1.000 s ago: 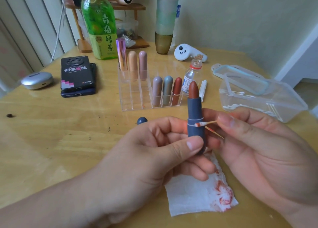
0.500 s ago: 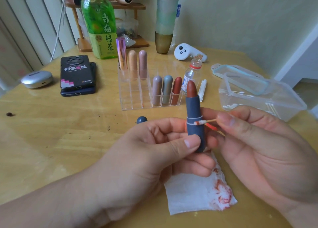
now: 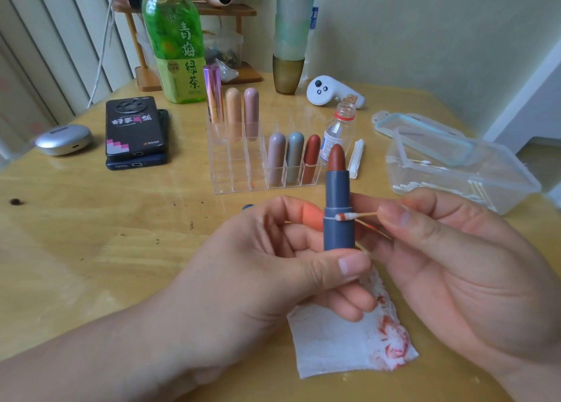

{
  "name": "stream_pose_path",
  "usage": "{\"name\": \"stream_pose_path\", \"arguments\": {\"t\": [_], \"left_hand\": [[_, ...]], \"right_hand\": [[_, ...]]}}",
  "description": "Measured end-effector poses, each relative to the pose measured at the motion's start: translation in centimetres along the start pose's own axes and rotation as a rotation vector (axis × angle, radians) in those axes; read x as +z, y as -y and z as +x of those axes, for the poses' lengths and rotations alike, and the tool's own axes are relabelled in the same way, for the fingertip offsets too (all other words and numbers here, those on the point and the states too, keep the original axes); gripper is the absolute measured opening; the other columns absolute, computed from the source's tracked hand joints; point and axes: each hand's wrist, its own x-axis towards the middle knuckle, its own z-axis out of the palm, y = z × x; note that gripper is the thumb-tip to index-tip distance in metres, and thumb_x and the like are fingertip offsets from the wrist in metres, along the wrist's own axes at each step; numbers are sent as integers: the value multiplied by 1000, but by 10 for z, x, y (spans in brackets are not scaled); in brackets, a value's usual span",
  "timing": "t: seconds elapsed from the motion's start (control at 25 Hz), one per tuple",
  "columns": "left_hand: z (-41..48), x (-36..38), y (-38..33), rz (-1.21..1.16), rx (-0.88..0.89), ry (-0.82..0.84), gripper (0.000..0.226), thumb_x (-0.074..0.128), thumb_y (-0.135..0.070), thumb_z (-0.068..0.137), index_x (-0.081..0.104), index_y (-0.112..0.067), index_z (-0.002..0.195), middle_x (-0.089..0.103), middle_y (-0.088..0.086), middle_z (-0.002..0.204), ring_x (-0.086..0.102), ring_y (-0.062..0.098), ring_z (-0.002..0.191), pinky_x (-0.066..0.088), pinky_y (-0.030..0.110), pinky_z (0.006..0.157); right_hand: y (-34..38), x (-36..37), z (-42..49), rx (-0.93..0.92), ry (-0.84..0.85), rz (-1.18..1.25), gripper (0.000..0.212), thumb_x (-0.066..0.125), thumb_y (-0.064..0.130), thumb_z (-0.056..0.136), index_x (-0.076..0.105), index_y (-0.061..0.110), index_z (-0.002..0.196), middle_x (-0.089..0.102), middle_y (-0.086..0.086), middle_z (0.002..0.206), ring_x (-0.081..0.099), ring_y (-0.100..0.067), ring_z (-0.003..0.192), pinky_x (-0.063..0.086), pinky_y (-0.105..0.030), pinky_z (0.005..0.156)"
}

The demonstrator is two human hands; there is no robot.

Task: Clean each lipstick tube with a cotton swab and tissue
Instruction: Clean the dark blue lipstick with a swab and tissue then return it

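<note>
Left hand (image 3: 273, 265) grips the blue-grey plastic lipstick tube (image 3: 337, 189) upright. Right hand (image 3: 455, 265) pinches a wooden cotton swab (image 3: 361, 215) sideways against its groove.

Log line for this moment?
left hand: holds blue lipstick tube upright | right hand: pinches cotton swab, tip on tube seam | tissue: stained

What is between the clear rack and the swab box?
A small uncapped bottle and a white packet, on the table between rack and box; head view shows it.
</note>
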Motion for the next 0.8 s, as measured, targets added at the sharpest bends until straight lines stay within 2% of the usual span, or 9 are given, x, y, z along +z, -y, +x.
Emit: {"name": "stream_pose_path", "arguments": {"t": [0.04,0.16,0.32,0.4,0.44,0.48,0.56,0.68,0.8], "left_hand": [[0,0,0,-22,2,7,39,75,-2,71,56,9,103,69,29,84,71,31,64,57,30,59],[2,-1,1,-60,-4,80,28,67,-3,81,59,11,104,71,28,96,73,30,72,59,31,66],[1,0,2,-115,-50,160,20,60,-3,89,66,6,106,70,27,103,73,30,78,59,32,73],[0,2,2,-123,-61,159,17,66,1,89,68,3,105,69,27,100,73,32,79,59,34,73],[-1,2,2,-112,-64,137,19,71,3,85,69,2,104,69,26,96,73,34,79,60,35,73],[-1,3,3,-94,-67,102,24,76,4,80,68,2,102,68,25,92,73,36,78,60,36,71],[-2,4,3,-77,-81,30,34,78,4,71,64,5,101,68,24,84,73,39,74,61,36,66],[-1,5,3,-145,-99,23,31,72,2,73,61,12,100,67,27,83,74,40,79,61,36,66],[1,1,4,-257,-117,107,20,63,1,87,64,11,104,68,27,96,72,41,91,61,39,76]], "right_hand": [[0,-1,0,-6,-27,-16,11,72,9,79,64,2,77,68,-32,107,58,-49,94,56,-42,80],[2,0,0,-28,-41,24,13,76,10,75,65,3,74,63,-36,103,54,-32,69,51,-38,69],[4,6,-1,-14,-94,6,6,67,10,73,67,7,67,69,-29,108,49,-24,59,49,-28,55],[4,7,-2,-11,-91,-20,6,67,11,73,66,6,69,70,-28,107,59,-32,68,56,-32,61],[3,6,-3,-9,-93,-24,7,67,10,73,65,5,70,70,-28,107,65,-39,81,60,-40,71],[2,5,-3,-3,-101,-29,6,66,10,73,64,4,71,70,-29,107,67,-44,92,57,-49,82],[0,4,-4,6,-107,-54,6,66,9,74,64,4,72,70,-30,106,68,-44,99,53,-51,88],[1,8,-4,1,-69,-57,6,65,9,77,63,6,73,66,-38,102,65,-43,87,54,-40,71],[5,11,-4,2,-63,-7,9,65,8,80,60,9,72,40,-54,88,42,-30,60,45,-31,53]]}}
